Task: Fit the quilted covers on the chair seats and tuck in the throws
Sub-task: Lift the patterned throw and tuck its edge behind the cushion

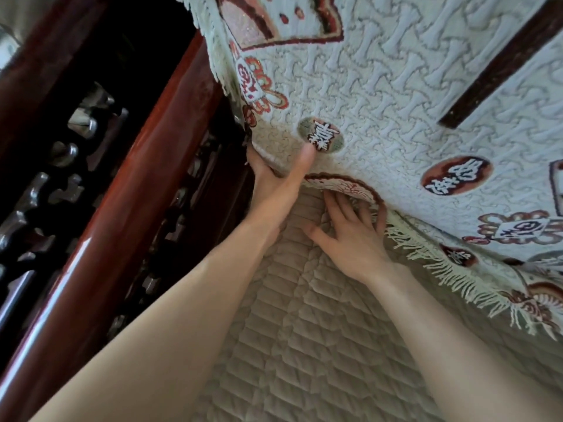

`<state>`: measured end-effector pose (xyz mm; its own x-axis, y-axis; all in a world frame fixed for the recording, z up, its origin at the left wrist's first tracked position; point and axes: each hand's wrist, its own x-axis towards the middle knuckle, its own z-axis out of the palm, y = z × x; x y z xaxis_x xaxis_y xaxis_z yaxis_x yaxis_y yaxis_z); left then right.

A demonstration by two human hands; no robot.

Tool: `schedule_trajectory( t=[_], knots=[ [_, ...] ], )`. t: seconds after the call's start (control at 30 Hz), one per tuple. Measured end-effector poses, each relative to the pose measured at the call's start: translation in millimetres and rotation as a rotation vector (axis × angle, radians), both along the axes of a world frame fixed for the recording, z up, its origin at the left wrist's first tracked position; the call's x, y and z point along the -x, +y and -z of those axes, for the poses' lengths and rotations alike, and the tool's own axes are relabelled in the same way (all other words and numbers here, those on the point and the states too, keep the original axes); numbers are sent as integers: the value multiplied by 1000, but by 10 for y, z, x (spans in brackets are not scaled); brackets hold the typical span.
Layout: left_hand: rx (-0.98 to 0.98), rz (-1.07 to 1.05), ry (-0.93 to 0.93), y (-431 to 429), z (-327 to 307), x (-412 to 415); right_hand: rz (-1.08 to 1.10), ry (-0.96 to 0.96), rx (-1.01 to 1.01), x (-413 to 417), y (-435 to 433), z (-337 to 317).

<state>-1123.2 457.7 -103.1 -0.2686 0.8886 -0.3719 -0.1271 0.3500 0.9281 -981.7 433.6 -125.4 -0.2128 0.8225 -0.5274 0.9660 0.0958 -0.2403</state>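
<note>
The left hand (274,190) pinches the throw (396,102) at its lower corner, with the thumb laid on top of the cloth and the fingers curled beneath it. Just to its right, the right hand (350,236) lies flat and spread on the quilted cover (289,345). Its fingertips slip under the throw's edge, and it seems to press rather than grasp, though the tips are hidden. The cream throw, with red medallions, hangs above and beyond both hands. Its fringe (441,263) trails off to the right of the right hand over the cover. The beige cover lies under both forearms. Left of the left hand runs a polished red-brown wooden armrest (137,193), with dark carved openwork (61,178) beyond it.
</note>
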Motion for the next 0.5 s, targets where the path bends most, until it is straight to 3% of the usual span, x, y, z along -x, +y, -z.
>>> schedule_trajectory(
  t=[0.17,0.3,0.5],
  knots=[
    [12,17,-38,-467,36,-159,-4,1,-97,-47,-121,-48],
    [85,40,-99,-274,31,-245,17,-16,-99,-138,-228,-61],
    [100,196,103,-363,115,-150,117,76,18,-270,233,30]
  ],
)
